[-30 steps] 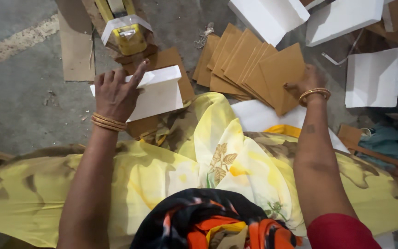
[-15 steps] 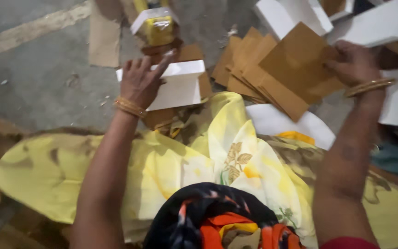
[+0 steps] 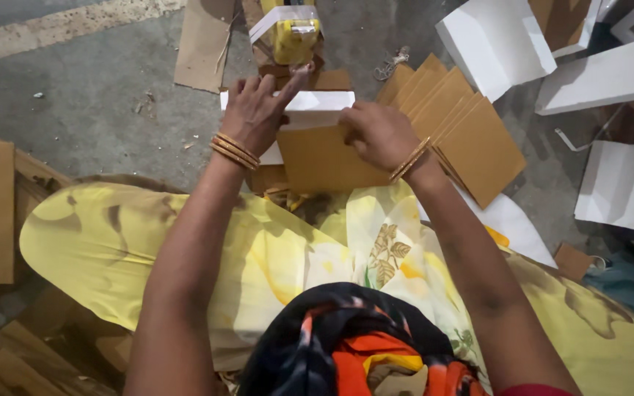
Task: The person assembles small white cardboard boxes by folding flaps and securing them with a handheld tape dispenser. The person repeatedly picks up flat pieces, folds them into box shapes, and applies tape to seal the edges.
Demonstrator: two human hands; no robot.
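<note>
Here, hands (image 3: 317, 125) at cardboard sheet (image 3: 324, 161) edge.

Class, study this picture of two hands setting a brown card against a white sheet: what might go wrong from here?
1. The brown card is held only at its top edge by the right hand, so it may sit crooked on the white sheet.
2. The fanned stack of brown cards lies beside the right wrist; a nudge could scatter it.
3. The yellow container stands just beyond the left hand and might tip.
</note>
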